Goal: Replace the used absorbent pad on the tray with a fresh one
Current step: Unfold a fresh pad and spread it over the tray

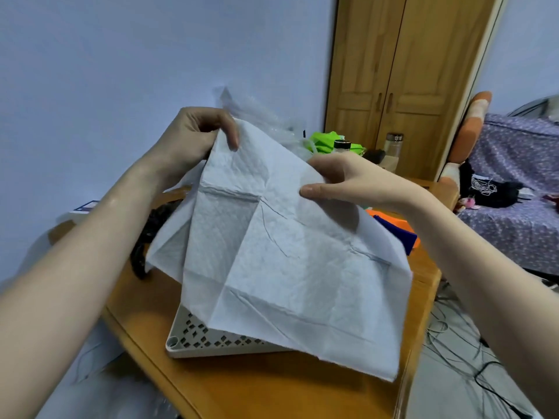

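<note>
A white absorbent pad (281, 255), creased from folding, hangs spread in the air over the table. My left hand (196, 136) pinches its top corner, and my right hand (338, 176) grips its right edge. Below it lies a cream plastic tray (193, 340) with a perforated grid top; only the tray's near left corner and front edge show, the pad hides everything else. Whether another pad lies on the tray is hidden.
The tray sits on a wooden table (272, 385). A black crumpled bag (148, 237) lies at the table's left, orange and blue items (399, 228) at its right. Clear plastic wrap, a green bag (326, 140) and bottles stand behind. Cables cover the floor at right.
</note>
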`<state>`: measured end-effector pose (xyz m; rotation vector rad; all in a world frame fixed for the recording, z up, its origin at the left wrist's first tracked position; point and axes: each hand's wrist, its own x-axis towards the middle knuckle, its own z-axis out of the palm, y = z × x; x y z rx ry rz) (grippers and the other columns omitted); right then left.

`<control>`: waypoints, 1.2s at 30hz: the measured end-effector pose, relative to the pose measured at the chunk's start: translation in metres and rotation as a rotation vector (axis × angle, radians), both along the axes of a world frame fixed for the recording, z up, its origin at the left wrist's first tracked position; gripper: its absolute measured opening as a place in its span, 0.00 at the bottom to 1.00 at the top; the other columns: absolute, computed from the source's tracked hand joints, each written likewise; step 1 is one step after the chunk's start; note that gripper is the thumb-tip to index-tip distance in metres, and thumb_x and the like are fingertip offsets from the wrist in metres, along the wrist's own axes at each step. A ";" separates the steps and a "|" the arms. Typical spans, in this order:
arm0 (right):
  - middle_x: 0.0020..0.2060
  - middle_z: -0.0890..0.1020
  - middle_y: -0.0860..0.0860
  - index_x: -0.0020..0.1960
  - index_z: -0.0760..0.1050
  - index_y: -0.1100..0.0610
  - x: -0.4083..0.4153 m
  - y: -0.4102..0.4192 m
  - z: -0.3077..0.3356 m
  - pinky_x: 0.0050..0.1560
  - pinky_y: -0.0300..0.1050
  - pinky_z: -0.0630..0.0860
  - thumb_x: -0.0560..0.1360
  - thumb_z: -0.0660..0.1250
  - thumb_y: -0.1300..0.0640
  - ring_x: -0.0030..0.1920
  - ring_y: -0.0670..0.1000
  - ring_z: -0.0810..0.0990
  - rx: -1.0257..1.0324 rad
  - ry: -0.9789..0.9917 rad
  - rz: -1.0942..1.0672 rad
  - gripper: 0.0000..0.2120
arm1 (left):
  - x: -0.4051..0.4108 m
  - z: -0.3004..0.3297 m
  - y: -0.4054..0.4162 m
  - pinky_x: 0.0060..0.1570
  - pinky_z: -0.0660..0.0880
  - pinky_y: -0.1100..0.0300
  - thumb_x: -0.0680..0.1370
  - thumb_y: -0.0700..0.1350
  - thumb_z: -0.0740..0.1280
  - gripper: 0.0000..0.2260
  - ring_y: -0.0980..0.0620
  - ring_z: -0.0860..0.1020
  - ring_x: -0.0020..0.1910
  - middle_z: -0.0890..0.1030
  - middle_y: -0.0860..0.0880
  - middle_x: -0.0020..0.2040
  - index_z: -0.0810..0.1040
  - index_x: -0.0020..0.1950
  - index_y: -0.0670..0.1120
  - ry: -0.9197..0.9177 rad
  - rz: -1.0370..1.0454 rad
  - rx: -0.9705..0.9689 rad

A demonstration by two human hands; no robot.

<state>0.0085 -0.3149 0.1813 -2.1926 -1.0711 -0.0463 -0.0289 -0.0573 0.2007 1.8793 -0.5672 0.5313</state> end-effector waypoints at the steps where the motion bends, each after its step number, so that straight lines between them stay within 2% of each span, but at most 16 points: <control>1: 0.47 0.81 0.63 0.53 0.78 0.59 -0.001 0.001 0.001 0.43 0.49 0.73 0.74 0.70 0.50 0.42 0.53 0.78 -0.002 -0.039 -0.015 0.14 | 0.000 -0.002 0.000 0.35 0.73 0.63 0.74 0.28 0.60 0.22 0.50 0.76 0.38 0.76 0.41 0.41 0.78 0.27 0.50 0.017 0.005 0.001; 2: 0.44 0.81 0.62 0.49 0.78 0.59 -0.002 0.001 0.002 0.41 0.46 0.70 0.74 0.70 0.50 0.40 0.49 0.75 0.006 -0.074 -0.026 0.12 | 0.000 -0.004 0.001 0.36 0.73 0.61 0.75 0.30 0.61 0.21 0.49 0.76 0.39 0.77 0.41 0.42 0.78 0.28 0.50 0.035 0.012 -0.007; 4: 0.31 0.80 0.46 0.40 0.76 0.53 -0.002 0.000 0.006 0.36 0.35 0.66 0.73 0.71 0.53 0.33 0.38 0.71 0.039 -0.100 -0.044 0.06 | 0.002 -0.008 0.003 0.39 0.73 0.59 0.77 0.33 0.62 0.18 0.51 0.77 0.39 0.81 0.48 0.41 0.81 0.35 0.53 0.075 0.036 -0.068; 6: 0.24 0.74 0.36 0.33 0.69 0.46 -0.002 0.000 0.009 0.31 0.29 0.64 0.72 0.72 0.56 0.27 0.35 0.70 0.046 -0.132 -0.078 0.15 | 0.003 -0.012 0.003 0.39 0.75 0.62 0.78 0.37 0.62 0.14 0.55 0.79 0.39 0.83 0.50 0.45 0.80 0.50 0.56 0.111 0.047 -0.149; 8: 0.22 0.73 0.38 0.31 0.67 0.45 0.000 0.000 0.010 0.30 0.29 0.64 0.72 0.73 0.55 0.26 0.35 0.70 0.058 -0.171 -0.106 0.17 | 0.005 -0.016 0.001 0.34 0.74 0.67 0.80 0.40 0.61 0.11 0.59 0.79 0.34 0.82 0.50 0.45 0.72 0.59 0.53 0.140 0.102 -0.158; 11: 0.26 0.69 0.42 0.32 0.68 0.47 0.003 0.000 0.011 0.29 0.33 0.63 0.71 0.74 0.54 0.27 0.39 0.68 0.066 -0.188 -0.139 0.16 | 0.004 -0.022 -0.001 0.31 0.70 0.69 0.81 0.46 0.59 0.04 0.63 0.74 0.26 0.79 0.58 0.31 0.66 0.54 0.48 0.137 0.199 -0.154; 12: 0.27 0.68 0.44 0.32 0.68 0.47 0.004 -0.001 0.010 0.29 0.35 0.61 0.71 0.74 0.54 0.27 0.40 0.67 0.065 -0.184 -0.150 0.16 | 0.005 -0.023 0.000 0.32 0.71 0.68 0.81 0.50 0.58 0.06 0.63 0.75 0.26 0.78 0.59 0.30 0.68 0.49 0.48 0.140 0.219 -0.174; 14: 0.28 0.68 0.46 0.32 0.68 0.50 0.006 -0.002 0.010 0.30 0.38 0.60 0.71 0.73 0.53 0.29 0.42 0.64 0.069 -0.177 -0.166 0.16 | 0.005 -0.023 0.004 0.37 0.73 0.64 0.81 0.59 0.52 0.18 0.59 0.78 0.30 0.79 0.57 0.37 0.73 0.42 0.49 0.180 0.197 -0.202; 16: 0.29 0.69 0.47 0.32 0.68 0.51 0.007 -0.003 0.010 0.33 0.42 0.60 0.71 0.74 0.52 0.31 0.44 0.65 0.074 -0.171 -0.182 0.16 | 0.003 -0.024 0.003 0.43 0.75 0.63 0.78 0.65 0.48 0.27 0.57 0.81 0.37 0.81 0.54 0.43 0.78 0.46 0.48 0.248 0.146 -0.119; 17: 0.30 0.69 0.48 0.32 0.68 0.52 0.008 -0.002 0.009 0.34 0.44 0.60 0.70 0.74 0.52 0.32 0.45 0.65 0.076 -0.172 -0.184 0.16 | 0.004 -0.026 0.000 0.45 0.75 0.62 0.77 0.67 0.51 0.28 0.56 0.81 0.41 0.82 0.54 0.45 0.80 0.49 0.46 0.256 0.142 -0.044; 20: 0.33 0.72 0.50 0.37 0.72 0.55 0.007 -0.001 0.010 0.32 0.42 0.62 0.69 0.75 0.52 0.32 0.47 0.67 0.059 -0.198 -0.204 0.13 | 0.008 -0.031 -0.004 0.41 0.73 0.65 0.75 0.56 0.66 0.15 0.59 0.78 0.39 0.81 0.57 0.38 0.80 0.46 0.44 0.140 0.199 0.033; 24: 0.36 0.78 0.49 0.48 0.76 0.54 0.008 -0.006 0.008 0.33 0.39 0.70 0.67 0.75 0.46 0.35 0.46 0.75 -0.024 -0.127 -0.231 0.16 | 0.012 -0.029 0.000 0.48 0.77 0.57 0.75 0.44 0.69 0.02 0.58 0.81 0.42 0.83 0.55 0.42 0.81 0.46 0.49 0.065 0.212 -0.061; 27: 0.39 0.83 0.52 0.51 0.77 0.51 0.012 -0.014 0.004 0.38 0.47 0.77 0.71 0.72 0.48 0.39 0.52 0.81 -0.121 -0.032 -0.185 0.12 | 0.013 -0.027 0.003 0.44 0.77 0.66 0.76 0.38 0.67 0.05 0.63 0.81 0.39 0.84 0.58 0.36 0.79 0.46 0.48 0.034 0.180 -0.126; 30: 0.31 0.81 0.42 0.42 0.78 0.49 0.011 -0.018 0.002 0.31 0.35 0.71 0.72 0.72 0.53 0.32 0.41 0.77 -0.142 0.015 -0.130 0.03 | 0.012 -0.026 0.007 0.43 0.76 0.69 0.78 0.37 0.64 0.07 0.63 0.81 0.40 0.84 0.59 0.37 0.78 0.52 0.46 0.061 0.132 -0.155; 33: 0.33 0.79 0.48 0.40 0.77 0.52 0.013 -0.017 0.001 0.33 0.38 0.69 0.70 0.73 0.52 0.34 0.43 0.74 -0.142 -0.015 -0.160 0.07 | 0.009 -0.026 0.005 0.44 0.75 0.69 0.79 0.38 0.62 0.11 0.64 0.81 0.43 0.83 0.57 0.43 0.75 0.61 0.43 0.060 0.128 -0.115; 36: 0.37 0.79 0.47 0.39 0.74 0.50 0.014 -0.018 0.002 0.36 0.41 0.71 0.69 0.75 0.52 0.38 0.45 0.76 -0.117 -0.034 -0.178 0.09 | 0.004 -0.026 0.003 0.44 0.73 0.73 0.81 0.41 0.60 0.12 0.66 0.80 0.44 0.82 0.59 0.45 0.73 0.64 0.48 0.048 0.113 -0.004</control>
